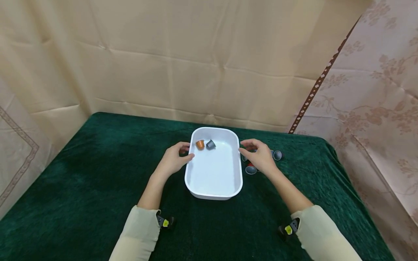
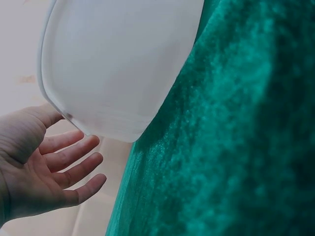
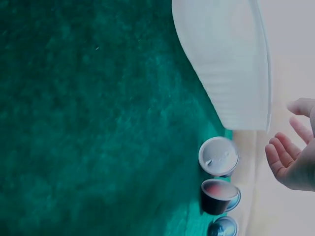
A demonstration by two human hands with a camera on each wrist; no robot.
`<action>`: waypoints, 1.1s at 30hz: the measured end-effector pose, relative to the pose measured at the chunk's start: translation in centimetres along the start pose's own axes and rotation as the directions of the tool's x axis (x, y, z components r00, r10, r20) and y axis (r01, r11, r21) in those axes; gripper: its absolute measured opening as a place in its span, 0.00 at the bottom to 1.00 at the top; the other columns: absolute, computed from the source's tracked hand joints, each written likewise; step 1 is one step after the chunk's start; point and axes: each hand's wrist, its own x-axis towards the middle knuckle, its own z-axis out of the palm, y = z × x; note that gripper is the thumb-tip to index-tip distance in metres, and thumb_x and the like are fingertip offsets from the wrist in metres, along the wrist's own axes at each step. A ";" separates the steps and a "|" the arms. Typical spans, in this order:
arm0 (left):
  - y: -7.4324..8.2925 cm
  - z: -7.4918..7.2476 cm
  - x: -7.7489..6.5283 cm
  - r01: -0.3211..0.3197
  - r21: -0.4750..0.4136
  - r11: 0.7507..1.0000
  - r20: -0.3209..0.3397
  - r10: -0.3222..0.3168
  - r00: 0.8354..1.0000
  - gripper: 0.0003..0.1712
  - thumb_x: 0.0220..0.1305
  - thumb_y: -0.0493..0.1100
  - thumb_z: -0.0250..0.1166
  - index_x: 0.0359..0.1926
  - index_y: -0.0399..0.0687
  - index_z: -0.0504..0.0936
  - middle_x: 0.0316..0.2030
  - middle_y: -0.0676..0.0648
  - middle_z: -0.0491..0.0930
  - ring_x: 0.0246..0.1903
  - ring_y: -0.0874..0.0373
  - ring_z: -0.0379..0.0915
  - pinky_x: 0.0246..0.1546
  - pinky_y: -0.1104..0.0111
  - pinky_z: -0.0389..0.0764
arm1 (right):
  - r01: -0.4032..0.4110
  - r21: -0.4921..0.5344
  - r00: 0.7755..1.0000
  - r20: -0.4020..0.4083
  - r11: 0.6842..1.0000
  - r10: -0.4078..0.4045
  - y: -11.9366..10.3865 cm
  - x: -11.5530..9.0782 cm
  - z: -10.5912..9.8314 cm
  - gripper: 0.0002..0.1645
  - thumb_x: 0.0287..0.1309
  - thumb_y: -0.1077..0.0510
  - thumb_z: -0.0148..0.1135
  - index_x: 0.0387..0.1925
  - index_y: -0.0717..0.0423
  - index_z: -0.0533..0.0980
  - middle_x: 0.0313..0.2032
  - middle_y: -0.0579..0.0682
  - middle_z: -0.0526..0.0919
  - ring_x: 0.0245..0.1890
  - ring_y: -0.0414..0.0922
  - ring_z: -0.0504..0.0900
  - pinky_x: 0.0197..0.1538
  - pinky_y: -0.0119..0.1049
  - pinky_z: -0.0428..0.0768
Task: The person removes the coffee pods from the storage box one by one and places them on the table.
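A white rectangular tray (image 1: 213, 194) sits on the green cloth between the two hands. Inside, near its far left corner, lie an orange coffee capsule (image 1: 200, 145) and a dark grey coffee capsule (image 1: 210, 144). At the left rim is my left hand (image 1: 174, 158), its thumb overlapping the rim and its other fingers loosely spread outside the wall in the left wrist view. My right hand (image 1: 259, 156) hovers by the right rim, fingers relaxed; the right wrist view shows a gap between its fingertips and the tray. Neither hand grips anything.
Several more coffee capsules lie right of the tray, partly hidden under the right hand, among them a silver-lidded one (image 1: 250, 170) and a dark one (image 1: 277, 155). Green velvet cloth (image 1: 98, 181) covers the table. A beige curtain (image 1: 196, 61) hangs behind it.
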 end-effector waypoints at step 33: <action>-0.2 0.1 -0.1 0.002 -0.008 1.000 -0.005 -0.002 1.000 0.29 0.61 0.50 0.62 0.62 0.51 0.68 0.56 0.45 0.73 0.60 0.48 0.66 0.59 0.52 0.72 | 0.045 0.064 0.999 0.013 0.997 -0.046 -3.6 1.0 3.6 0.19 0.56 0.53 0.64 0.49 0.55 0.78 0.49 0.55 0.80 0.49 0.50 0.78 0.52 0.44 0.78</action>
